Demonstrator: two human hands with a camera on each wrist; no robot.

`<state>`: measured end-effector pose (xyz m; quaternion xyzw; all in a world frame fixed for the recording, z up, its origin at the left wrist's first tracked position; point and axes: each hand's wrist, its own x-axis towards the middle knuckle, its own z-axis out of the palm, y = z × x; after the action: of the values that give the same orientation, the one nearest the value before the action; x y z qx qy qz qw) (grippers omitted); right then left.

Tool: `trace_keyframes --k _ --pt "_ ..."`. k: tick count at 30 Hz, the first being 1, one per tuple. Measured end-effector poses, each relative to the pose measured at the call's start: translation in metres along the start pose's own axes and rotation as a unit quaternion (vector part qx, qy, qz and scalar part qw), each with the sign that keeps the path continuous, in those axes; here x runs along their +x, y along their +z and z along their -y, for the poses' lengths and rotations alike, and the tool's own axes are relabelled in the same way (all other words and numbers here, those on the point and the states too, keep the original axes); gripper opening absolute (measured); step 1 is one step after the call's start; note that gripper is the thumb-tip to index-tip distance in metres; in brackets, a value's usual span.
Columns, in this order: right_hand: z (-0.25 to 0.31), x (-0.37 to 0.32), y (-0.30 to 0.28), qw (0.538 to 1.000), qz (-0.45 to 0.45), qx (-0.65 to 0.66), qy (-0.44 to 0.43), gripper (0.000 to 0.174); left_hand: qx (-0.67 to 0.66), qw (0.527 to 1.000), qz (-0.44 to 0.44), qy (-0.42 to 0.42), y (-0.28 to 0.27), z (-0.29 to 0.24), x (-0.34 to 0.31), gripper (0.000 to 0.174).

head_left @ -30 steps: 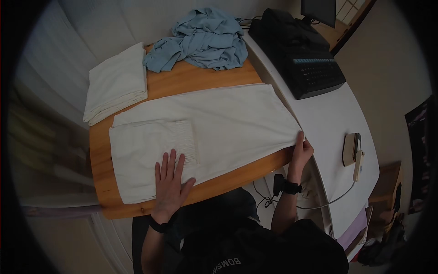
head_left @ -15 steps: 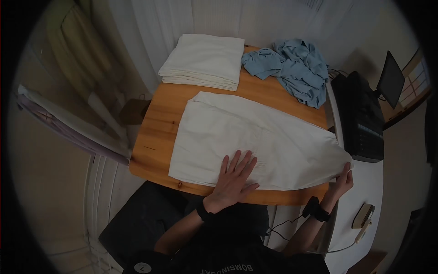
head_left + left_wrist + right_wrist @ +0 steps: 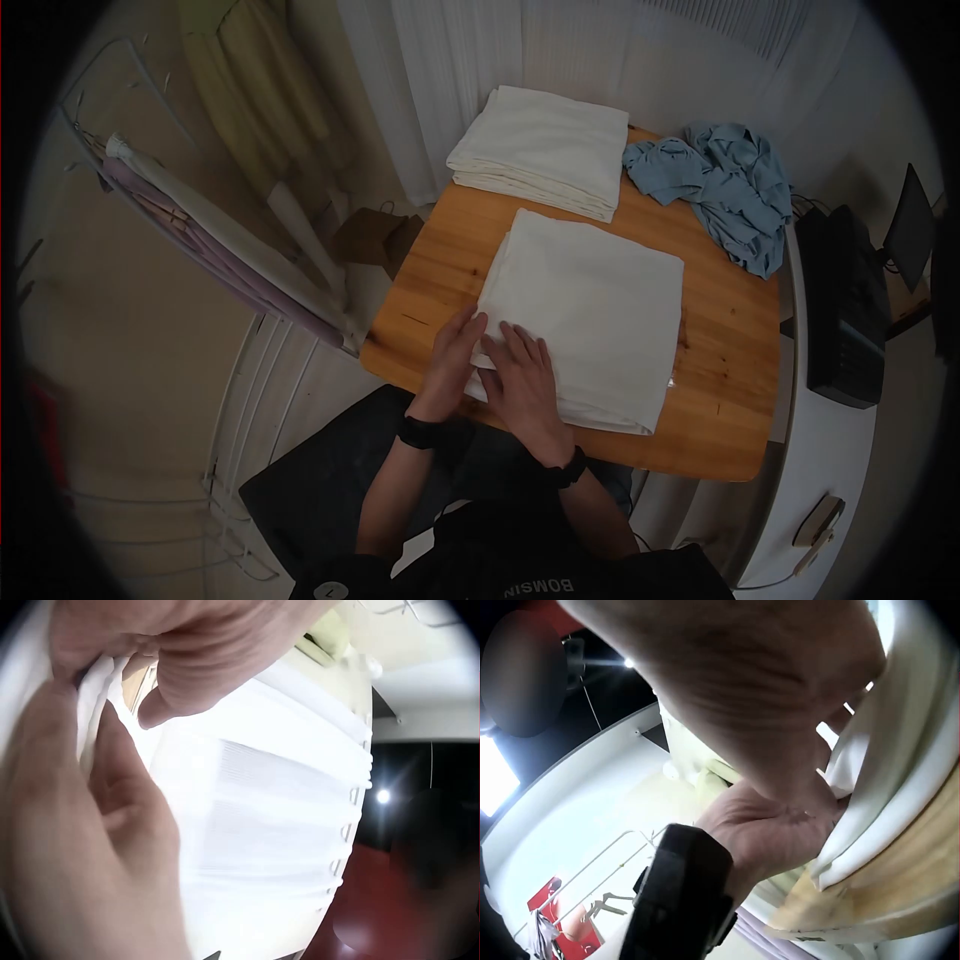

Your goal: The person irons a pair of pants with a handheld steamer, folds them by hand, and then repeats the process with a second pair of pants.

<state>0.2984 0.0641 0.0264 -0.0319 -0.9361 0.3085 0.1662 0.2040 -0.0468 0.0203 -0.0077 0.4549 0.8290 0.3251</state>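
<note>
White trousers (image 3: 600,310) lie folded into a thick, roughly square bundle on the wooden table (image 3: 730,350). At the bundle's near left edge my left hand (image 3: 448,365) pinches the white fabric between thumb and fingers; in the left wrist view the cloth edge runs between them. Right beside it, my right hand (image 3: 525,390) rests on the near left corner, its fingers on top of the cloth and its thumb toward the edge. The right wrist view shows the layered cloth edge (image 3: 885,802) close to both hands.
Behind the bundle sits a stack of folded white cloth (image 3: 550,140). A crumpled blue garment (image 3: 735,190) lies at the table's back right. Along the right side stand a white desk (image 3: 815,460) and a black machine with keys (image 3: 845,310). A clothes rack (image 3: 240,260) stands to the left.
The long right part of the trousers has been folded over leftward, making a square bundle. My right hand has moved from the right end to beside my left. The head view has swung left.
</note>
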Motion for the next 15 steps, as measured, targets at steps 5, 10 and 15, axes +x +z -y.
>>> trace_keyframes --k 5,10,15 --pt "-0.009 -0.015 -0.028 1.0 0.005 0.028 0.002 0.047 0.324 0.934 -0.058 0.141 0.012 0.009 0.001 0.053" --pt "-0.027 -0.06 -0.094 0.999 0.025 0.005 -0.02 0.045 0.29 0.942 -0.065 0.156 0.011 -0.001 -0.016 0.055" --pt "-0.072 -0.125 -0.129 0.987 -0.08 -0.088 0.107 0.048 0.571 0.774 -0.161 0.22 -0.012 0.014 -0.021 0.052"
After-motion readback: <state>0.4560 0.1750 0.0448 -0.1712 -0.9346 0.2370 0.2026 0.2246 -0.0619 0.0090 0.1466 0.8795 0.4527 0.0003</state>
